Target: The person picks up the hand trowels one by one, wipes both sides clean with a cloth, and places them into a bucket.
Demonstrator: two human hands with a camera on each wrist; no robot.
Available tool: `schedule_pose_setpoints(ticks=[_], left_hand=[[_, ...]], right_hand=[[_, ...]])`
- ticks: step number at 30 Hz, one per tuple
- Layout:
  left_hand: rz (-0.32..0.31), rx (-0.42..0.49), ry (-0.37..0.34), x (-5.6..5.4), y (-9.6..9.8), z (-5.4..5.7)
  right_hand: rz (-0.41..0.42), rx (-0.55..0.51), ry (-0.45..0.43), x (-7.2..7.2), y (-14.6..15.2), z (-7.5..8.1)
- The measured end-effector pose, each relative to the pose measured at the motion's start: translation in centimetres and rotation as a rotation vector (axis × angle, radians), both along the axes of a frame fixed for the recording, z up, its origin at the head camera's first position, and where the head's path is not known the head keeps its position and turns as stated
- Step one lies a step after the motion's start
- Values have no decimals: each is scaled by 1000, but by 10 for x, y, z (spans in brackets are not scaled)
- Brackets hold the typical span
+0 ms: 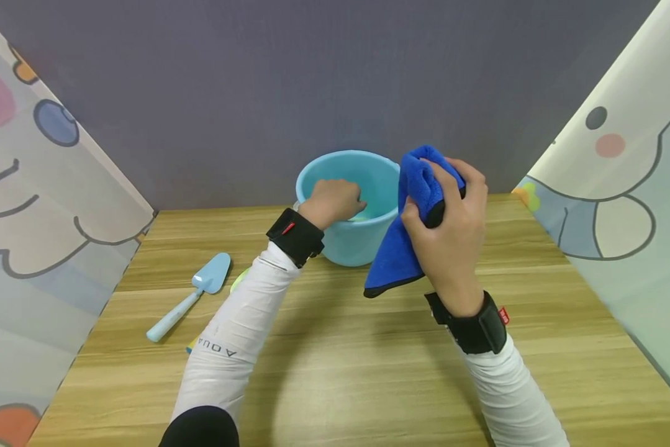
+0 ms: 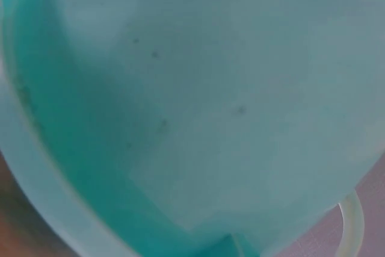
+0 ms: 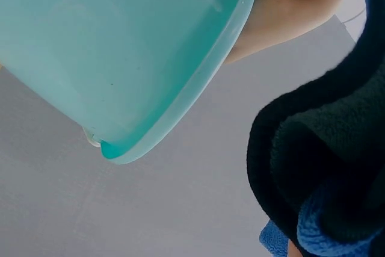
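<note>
A light blue bucket (image 1: pixel 350 245) stands at the back of the wooden table, against the grey wall. My left hand (image 1: pixel 335 202) reaches in over its near left rim; the fingers point down and are hidden, so I cannot tell what they hold. Something pale green (image 1: pixel 359 218) shows inside, just below that hand. My right hand (image 1: pixel 452 230) grips a folded blue cloth (image 1: pixel 398 248) with black edging, held up in front of the bucket's right side. One corner of the cloth hangs down. Up close, the left wrist view shows the bucket's outer wall (image 2: pixel 240 167).
A light blue toy trowel (image 1: pixel 192 298) lies on the table at the left. Beside my left forearm, a green edge (image 1: pixel 237 280) and a small yellow-and-blue piece (image 1: pixel 192 345) peek out, mostly covered. Cartoon-printed panels (image 1: pixel 608 186) flank both sides of the table.
</note>
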State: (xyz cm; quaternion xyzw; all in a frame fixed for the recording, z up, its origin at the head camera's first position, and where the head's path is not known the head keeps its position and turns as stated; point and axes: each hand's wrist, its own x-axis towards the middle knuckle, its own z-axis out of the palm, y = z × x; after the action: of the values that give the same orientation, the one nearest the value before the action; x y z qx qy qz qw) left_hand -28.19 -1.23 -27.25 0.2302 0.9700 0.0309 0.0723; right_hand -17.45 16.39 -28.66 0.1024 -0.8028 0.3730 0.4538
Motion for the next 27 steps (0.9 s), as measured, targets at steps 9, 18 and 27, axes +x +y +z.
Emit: schedule_pose_setpoints(ticks=[9, 18, 27], left_hand=[[-6, 8, 12, 1, 2, 0], [-56, 57, 103, 8, 7, 8], [-98, 190, 316, 22, -14, 11]], right_hand=[[17, 11, -11, 0, -2, 0], [31, 3, 6, 1, -1, 1], [30, 2, 7, 2, -4, 3]])
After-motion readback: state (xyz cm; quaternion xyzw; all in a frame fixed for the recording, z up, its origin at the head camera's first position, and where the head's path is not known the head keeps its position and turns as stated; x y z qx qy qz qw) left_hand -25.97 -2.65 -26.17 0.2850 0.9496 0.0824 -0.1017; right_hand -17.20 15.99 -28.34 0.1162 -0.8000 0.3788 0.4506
